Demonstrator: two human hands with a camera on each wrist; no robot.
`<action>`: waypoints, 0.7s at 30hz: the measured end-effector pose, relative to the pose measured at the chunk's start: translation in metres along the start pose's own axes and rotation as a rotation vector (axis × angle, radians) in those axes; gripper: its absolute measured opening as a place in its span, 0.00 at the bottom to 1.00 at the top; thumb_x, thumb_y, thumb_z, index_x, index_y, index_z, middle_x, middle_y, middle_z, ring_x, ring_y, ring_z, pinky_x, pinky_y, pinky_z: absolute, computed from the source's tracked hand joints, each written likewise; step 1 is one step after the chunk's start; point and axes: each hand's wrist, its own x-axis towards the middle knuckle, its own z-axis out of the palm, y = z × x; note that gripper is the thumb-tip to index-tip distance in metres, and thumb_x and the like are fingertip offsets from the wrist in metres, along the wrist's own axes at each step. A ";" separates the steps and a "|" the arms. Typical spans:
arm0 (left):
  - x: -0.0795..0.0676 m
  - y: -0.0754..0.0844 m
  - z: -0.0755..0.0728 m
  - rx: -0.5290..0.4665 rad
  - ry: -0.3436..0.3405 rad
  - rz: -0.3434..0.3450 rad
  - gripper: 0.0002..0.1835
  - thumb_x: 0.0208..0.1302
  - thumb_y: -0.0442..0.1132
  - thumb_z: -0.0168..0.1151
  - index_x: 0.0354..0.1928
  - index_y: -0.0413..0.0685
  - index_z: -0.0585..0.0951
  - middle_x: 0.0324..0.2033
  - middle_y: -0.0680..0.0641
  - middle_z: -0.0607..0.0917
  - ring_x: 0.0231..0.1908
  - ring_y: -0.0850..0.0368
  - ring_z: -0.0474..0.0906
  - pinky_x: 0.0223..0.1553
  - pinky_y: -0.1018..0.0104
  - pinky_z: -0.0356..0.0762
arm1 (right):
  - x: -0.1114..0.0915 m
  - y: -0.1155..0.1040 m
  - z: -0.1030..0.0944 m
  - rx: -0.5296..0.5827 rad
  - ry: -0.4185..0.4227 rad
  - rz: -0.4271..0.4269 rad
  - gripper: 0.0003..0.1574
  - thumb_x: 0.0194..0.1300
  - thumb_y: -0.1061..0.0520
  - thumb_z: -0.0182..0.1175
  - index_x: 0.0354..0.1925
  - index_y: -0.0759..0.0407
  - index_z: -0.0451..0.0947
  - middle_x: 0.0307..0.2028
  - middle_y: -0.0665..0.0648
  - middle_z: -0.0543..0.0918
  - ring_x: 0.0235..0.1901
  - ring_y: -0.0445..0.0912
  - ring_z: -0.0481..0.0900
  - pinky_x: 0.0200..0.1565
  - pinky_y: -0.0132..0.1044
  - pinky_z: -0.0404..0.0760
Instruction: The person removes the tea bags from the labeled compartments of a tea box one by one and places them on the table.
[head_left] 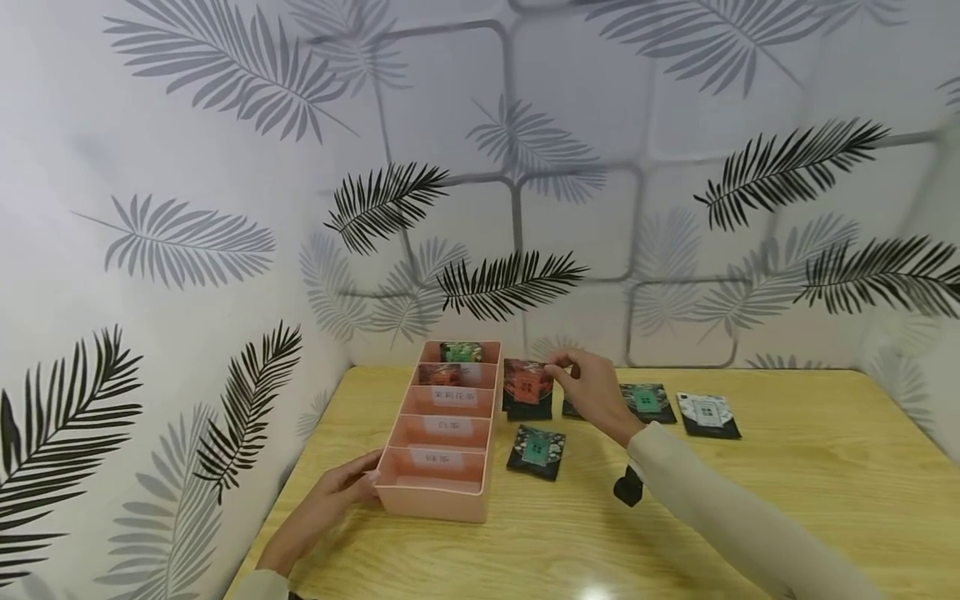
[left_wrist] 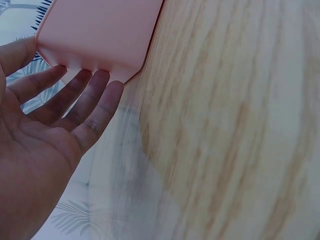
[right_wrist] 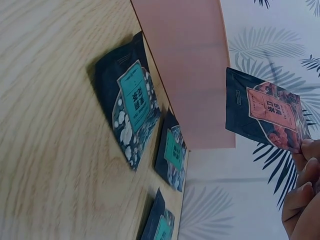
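Note:
My right hand [head_left: 588, 387] pinches a dark tea packet with a red label [head_left: 525, 383] by its edge. The right wrist view shows this packet raised in front of the patterned wall. Beside it stands a long pink divided box [head_left: 431, 504] with white paper labels on its dividers. At the box's near left corner, my left hand [head_left: 337, 492] touches the wall with spread fingers, the thumb at the edge. A green packet [head_left: 461, 352] is in the farthest compartment and a reddish packet [head_left: 440, 375] in the one before it. The three nearer compartments show no packets.
A green-label packet [head_left: 536, 452] lies just right of the box. Another green-label packet [head_left: 647, 402] and a white-label packet [head_left: 707, 415] lie farther right, with one partly hidden behind the right hand. The patterned wall [head_left: 585, 321] borders the wooden table [head_left: 795, 500].

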 end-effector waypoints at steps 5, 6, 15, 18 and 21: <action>-0.001 0.000 0.000 -0.007 -0.005 -0.017 0.31 0.83 0.44 0.50 0.79 0.38 0.59 0.72 0.31 0.68 0.55 0.46 0.83 0.61 0.49 0.77 | -0.006 0.006 -0.007 -0.005 -0.001 0.031 0.08 0.73 0.51 0.65 0.45 0.51 0.87 0.36 0.49 0.86 0.19 0.44 0.65 0.25 0.38 0.66; -0.001 0.000 0.000 -0.009 -0.005 -0.021 0.31 0.83 0.45 0.50 0.80 0.38 0.59 0.72 0.31 0.67 0.55 0.46 0.83 0.61 0.49 0.77 | -0.007 0.007 -0.008 -0.008 0.002 0.028 0.07 0.73 0.52 0.65 0.45 0.51 0.87 0.35 0.49 0.87 0.18 0.44 0.64 0.24 0.37 0.66; -0.002 -0.001 -0.001 -0.004 -0.005 -0.043 0.32 0.83 0.46 0.50 0.80 0.39 0.58 0.72 0.32 0.68 0.55 0.46 0.83 0.61 0.51 0.77 | -0.018 0.018 -0.017 -0.014 0.013 -0.001 0.04 0.72 0.55 0.67 0.43 0.53 0.87 0.30 0.49 0.85 0.14 0.43 0.61 0.21 0.36 0.62; -0.001 -0.002 -0.001 -0.005 -0.005 -0.032 0.32 0.83 0.45 0.50 0.80 0.39 0.58 0.72 0.31 0.68 0.54 0.46 0.83 0.60 0.52 0.78 | -0.023 0.021 -0.020 -0.022 -0.001 0.018 0.04 0.73 0.54 0.66 0.43 0.51 0.86 0.29 0.48 0.84 0.14 0.43 0.60 0.21 0.36 0.62; -0.001 -0.002 -0.001 -0.002 -0.007 -0.012 0.31 0.83 0.45 0.49 0.80 0.38 0.58 0.72 0.31 0.68 0.54 0.46 0.83 0.60 0.53 0.79 | -0.027 0.023 -0.023 -0.029 -0.006 0.039 0.04 0.73 0.53 0.65 0.43 0.50 0.85 0.27 0.48 0.83 0.14 0.43 0.60 0.21 0.36 0.62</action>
